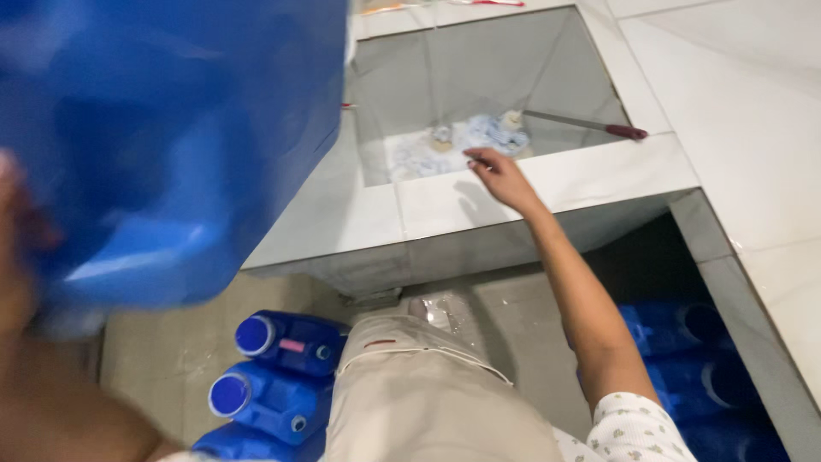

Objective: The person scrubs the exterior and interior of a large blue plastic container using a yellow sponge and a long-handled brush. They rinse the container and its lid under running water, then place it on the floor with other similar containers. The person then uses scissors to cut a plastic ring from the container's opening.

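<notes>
A big blue plastic jerrycan is held up close to the camera by the left hand (very blurry, so its finger grip can't be told). The right hand, fingers loosely spread and holding nothing, is stretched over the white tiled basin rim.

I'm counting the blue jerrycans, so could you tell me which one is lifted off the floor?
The big blurred jerrycan at top left, by the left hand; the capped ones lie on the floor.
</notes>
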